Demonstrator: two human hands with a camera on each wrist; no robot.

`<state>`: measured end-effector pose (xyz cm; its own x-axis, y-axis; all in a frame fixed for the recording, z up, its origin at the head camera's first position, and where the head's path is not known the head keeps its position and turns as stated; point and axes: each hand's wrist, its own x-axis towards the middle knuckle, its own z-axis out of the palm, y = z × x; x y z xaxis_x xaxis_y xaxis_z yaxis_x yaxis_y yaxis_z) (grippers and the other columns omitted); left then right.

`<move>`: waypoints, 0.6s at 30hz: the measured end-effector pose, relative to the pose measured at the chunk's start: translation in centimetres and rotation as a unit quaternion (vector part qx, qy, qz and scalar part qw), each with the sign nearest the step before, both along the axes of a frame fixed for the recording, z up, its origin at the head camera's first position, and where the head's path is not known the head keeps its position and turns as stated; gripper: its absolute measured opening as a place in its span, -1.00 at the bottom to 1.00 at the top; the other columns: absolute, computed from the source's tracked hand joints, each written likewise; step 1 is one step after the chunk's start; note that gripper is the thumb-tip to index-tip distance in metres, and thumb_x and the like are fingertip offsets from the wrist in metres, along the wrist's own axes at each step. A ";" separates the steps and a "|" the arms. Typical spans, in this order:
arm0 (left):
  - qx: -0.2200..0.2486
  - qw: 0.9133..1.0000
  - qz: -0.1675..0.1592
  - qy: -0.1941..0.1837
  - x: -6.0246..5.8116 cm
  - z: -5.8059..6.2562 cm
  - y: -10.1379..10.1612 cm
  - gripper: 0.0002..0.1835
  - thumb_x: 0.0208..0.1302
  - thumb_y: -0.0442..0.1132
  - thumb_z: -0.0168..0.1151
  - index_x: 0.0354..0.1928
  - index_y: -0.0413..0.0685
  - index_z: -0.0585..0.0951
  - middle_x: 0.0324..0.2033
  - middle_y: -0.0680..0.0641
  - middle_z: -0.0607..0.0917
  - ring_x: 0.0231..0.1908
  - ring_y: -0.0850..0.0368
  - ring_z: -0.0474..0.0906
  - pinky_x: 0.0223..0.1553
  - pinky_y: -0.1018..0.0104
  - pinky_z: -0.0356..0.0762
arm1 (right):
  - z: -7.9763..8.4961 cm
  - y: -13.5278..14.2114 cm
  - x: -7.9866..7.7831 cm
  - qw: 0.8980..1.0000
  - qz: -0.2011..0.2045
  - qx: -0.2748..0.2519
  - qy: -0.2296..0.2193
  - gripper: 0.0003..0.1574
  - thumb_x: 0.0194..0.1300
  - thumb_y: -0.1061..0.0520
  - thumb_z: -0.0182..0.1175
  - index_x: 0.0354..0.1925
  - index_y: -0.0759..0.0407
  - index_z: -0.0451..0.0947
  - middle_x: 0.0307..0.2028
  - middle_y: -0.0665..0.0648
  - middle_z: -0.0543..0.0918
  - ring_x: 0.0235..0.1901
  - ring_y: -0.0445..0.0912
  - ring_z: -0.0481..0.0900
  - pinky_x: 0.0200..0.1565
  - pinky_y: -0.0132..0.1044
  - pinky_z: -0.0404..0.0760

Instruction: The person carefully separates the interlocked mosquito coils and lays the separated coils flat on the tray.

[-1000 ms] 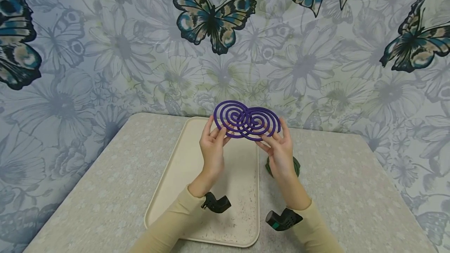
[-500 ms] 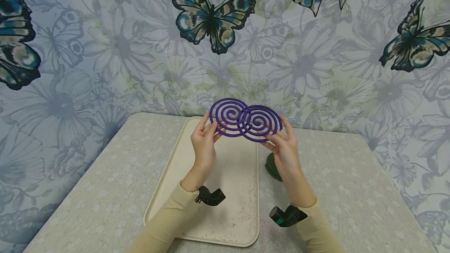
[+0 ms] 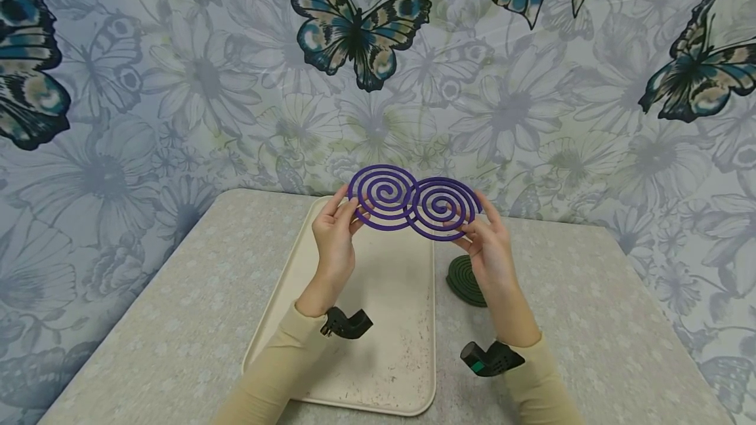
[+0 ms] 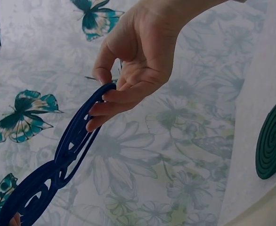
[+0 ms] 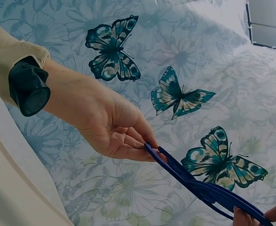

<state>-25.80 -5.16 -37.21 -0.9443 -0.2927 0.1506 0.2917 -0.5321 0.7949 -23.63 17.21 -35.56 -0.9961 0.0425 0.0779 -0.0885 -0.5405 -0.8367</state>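
Two purple mosquito coils, a left coil (image 3: pixel 385 193) and a right coil (image 3: pixel 440 208), are held up above the tray and overlap where their inner edges meet. My left hand (image 3: pixel 333 235) pinches the left coil's outer edge between thumb and fingers, and my right hand (image 3: pixel 495 258) does the same at the right coil's outer edge. In the left wrist view the left hand (image 4: pixel 142 61) has its fingers along the rim, and the coils look dark blue, nearly edge-on. In the right wrist view the right hand (image 5: pixel 109 122) grips the rim with thumb and fingertips.
A cream tray (image 3: pixel 396 307) with dark specks near its right side lies on the patterned tablecloth (image 3: pixel 590 320). Right of it lies a green mosquito coil (image 3: pixel 463 281), partly hidden by the right hand. A butterfly-print cloth (image 3: pixel 236 117) hangs behind.
My hands have moved apart, left hand leftward and right hand rightward. The two purple coils now overlap much less. More of the green coil shows.
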 end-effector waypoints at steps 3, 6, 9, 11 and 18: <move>-0.003 1.000 -0.002 -0.004 -0.1 0.0 -0.2 -0.55 0.34 -0.42 0.08 0.27 -0.28 0.40 -0.43 0.10 0.74 -0.43 0.33 0.67 -0.28 0.50 0.67 | 0.1 0.3 0.0 1.000 0.006 0.001 -0.003 -0.17 0.28 0.50 -0.14 0.46 0.13 0.01 -0.19 0.00 0.68 -0.49 -0.18 0.70 -0.38 -0.34 0.71; 0.003 1.000 -0.004 -0.009 -0.2 0.1 -0.3 -0.55 0.35 -0.42 0.08 0.27 -0.30 0.39 -0.45 0.09 0.73 -0.45 0.34 0.67 -0.29 0.52 0.66 | 0.3 0.6 -0.1 1.000 0.005 0.009 -0.014 -0.17 0.27 0.51 -0.15 0.46 0.14 0.02 -0.13 0.01 0.65 -0.48 -0.21 0.70 -0.38 -0.36 0.71; 0.009 1.000 -0.009 -0.015 -0.3 0.2 -0.6 -0.55 0.35 -0.42 0.07 0.28 -0.31 0.38 -0.44 0.09 0.74 -0.46 0.35 0.66 -0.29 0.54 0.65 | 0.5 0.9 -0.1 0.999 0.007 0.020 -0.026 -0.16 0.26 0.51 -0.16 0.45 0.13 0.03 -0.09 0.01 0.61 -0.47 -0.22 0.68 -0.38 -0.38 0.70; 0.013 1.000 -0.012 -0.020 -0.4 0.2 -0.8 -0.55 0.36 -0.41 0.07 0.28 -0.31 0.38 -0.45 0.09 0.73 -0.46 0.35 0.66 -0.29 0.55 0.65 | 0.6 1.0 -0.1 0.999 0.006 0.025 -0.032 -0.17 0.26 0.51 -0.16 0.45 0.12 0.04 -0.10 0.01 0.60 -0.47 -0.23 0.66 -0.37 -0.39 0.70; 0.037 0.999 -0.009 -0.024 -1.0 0.2 -1.6 -0.53 0.37 -0.43 0.04 0.30 -0.33 0.35 -0.48 0.08 0.68 -0.49 0.35 0.63 -0.31 0.56 0.65 | 0.6 1.3 -0.2 0.999 -0.003 0.027 -0.033 -0.19 0.30 0.49 -0.14 0.45 0.13 0.01 -0.14 -0.01 0.64 -0.51 -0.24 0.65 -0.37 -0.40 0.70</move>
